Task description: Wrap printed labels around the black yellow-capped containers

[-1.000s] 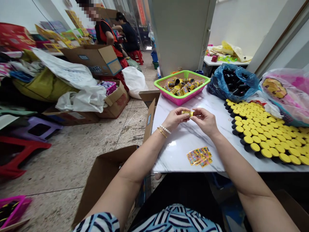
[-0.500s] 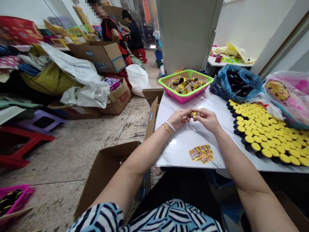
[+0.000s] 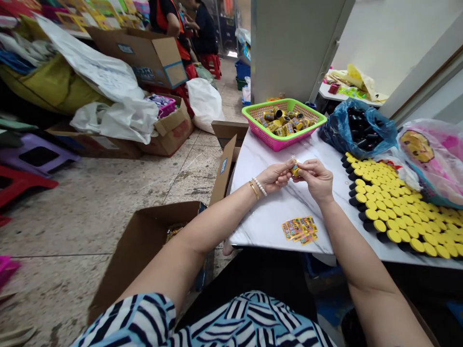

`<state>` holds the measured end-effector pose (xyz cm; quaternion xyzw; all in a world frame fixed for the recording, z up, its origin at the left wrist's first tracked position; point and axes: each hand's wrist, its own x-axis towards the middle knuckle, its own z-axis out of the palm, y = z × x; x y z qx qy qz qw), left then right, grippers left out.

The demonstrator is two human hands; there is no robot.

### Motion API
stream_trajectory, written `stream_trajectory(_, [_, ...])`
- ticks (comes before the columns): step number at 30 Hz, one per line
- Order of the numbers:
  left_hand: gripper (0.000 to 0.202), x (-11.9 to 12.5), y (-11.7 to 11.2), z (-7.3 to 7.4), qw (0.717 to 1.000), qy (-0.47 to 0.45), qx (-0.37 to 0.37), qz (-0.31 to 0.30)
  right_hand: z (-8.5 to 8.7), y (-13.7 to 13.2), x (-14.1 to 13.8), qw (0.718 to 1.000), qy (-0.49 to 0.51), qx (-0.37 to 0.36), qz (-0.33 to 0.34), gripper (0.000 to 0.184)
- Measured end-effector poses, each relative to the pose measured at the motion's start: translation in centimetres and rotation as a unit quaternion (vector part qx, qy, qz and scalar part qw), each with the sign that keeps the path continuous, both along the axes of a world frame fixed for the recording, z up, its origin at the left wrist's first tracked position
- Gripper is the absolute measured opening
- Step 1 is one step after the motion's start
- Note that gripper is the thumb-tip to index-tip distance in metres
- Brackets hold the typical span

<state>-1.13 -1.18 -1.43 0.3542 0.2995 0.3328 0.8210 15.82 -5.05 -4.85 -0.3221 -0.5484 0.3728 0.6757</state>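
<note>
Over the white marbled table (image 3: 260,217), my left hand (image 3: 278,176) and my right hand (image 3: 315,179) meet, both with fingers closed on one small yellow labelled cylinder (image 3: 295,169). My fingers cover much of it. Below them on the table lies a small pile of printed yellow stickers (image 3: 299,229). Beyond my hands stands a green and pink basket (image 3: 275,141) holding several similar labelled cylinders (image 3: 287,127). To the right are rows of black cylinders with yellow tops (image 3: 398,207), standing close together.
A blue plastic bag of black pieces (image 3: 358,127) and a clear pink bag (image 3: 434,159) stand at the table's back right. An open cardboard box (image 3: 133,246) is on the floor at my left. Two people sit or stand farther back, near cartons (image 3: 144,53).
The view has shifted slightly. My hands still hold the small cylinder, which is now turned more upright, and my right hand's fingers have closed in around it.
</note>
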Motion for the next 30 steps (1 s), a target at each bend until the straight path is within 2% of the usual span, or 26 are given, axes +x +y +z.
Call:
stream_trajectory(3, [0.034, -0.1, 0.1, 0.0, 1.0, 0.007, 0.005, -0.006, 0.0, 0.1, 0.0, 0.999, -0.033, -0.009, -0.006, 0.021])
stream_trajectory(7, [0.035, -0.3, 0.3, -0.3, 0.999, 0.031, 0.012, -0.01, 0.2, 0.3, 0.2, 0.991, -0.13, -0.034, -0.006, 0.065])
stream_trajectory(8, [0.035, -0.3, 0.4, -0.5, 0.999, 0.033, 0.013, -0.011, 0.1, 0.3, 0.1, 0.986, -0.164, -0.036, -0.021, 0.069])
stream_trajectory(12, [0.032, -0.4, 0.6, -1.0, 0.998, 0.057, -0.001, 0.004, -0.6, 0.1, -0.1, 0.958, -0.267, -0.053, -0.085, 0.045])
stream_trajectory(15, [0.031, -0.4, 0.7, -1.0, 0.996, 0.075, -0.014, 0.041, -0.2, 1.0, 0.2, 0.947, -0.287, -0.107, -0.093, 0.045])
stream_trajectory(18, [0.031, -0.4, 0.8, -0.8, 0.995, 0.081, -0.009, 0.063, 2.7, 3.5, 0.4, 0.936, -0.295, -0.148, -0.122, 0.055])
stream_trajectory(20, [0.032, -0.4, 0.6, -0.7, 0.994, 0.093, -0.006, 0.062, 5.9, 5.7, 0.3, 0.934, -0.283, -0.139, -0.168, 0.062])
stream_trajectory(23, [0.037, -0.5, 0.6, -0.7, 0.993, 0.109, 0.0, 0.042, 10.9, 9.6, 0.7, 0.925, -0.271, -0.127, -0.235, 0.062])
stream_trajectory(24, [0.038, -0.5, 0.7, -0.7, 0.993, 0.11, 0.002, 0.032, 12.2, 10.8, 1.2, 0.917, -0.28, -0.127, -0.255, 0.06])
stream_trajectory(25, [0.038, -0.5, 0.8, -0.8, 0.994, 0.11, 0.003, 0.025, 13.1, 11.9, 1.9, 0.897, -0.321, -0.123, -0.277, 0.056])
stream_trajectory(27, [0.039, -0.5, 1.1, -0.8, 0.993, 0.112, 0.014, 0.019, 14.0, 12.9, 4.2, 0.857, -0.428, -0.096, -0.269, 0.043])
stream_trajectory(30, [0.044, -0.5, 1.1, -0.8, 0.99, 0.13, 0.047, 0.014, 13.4, 11.4, 9.6, 0.79, -0.521, -0.097, -0.307, 0.035])
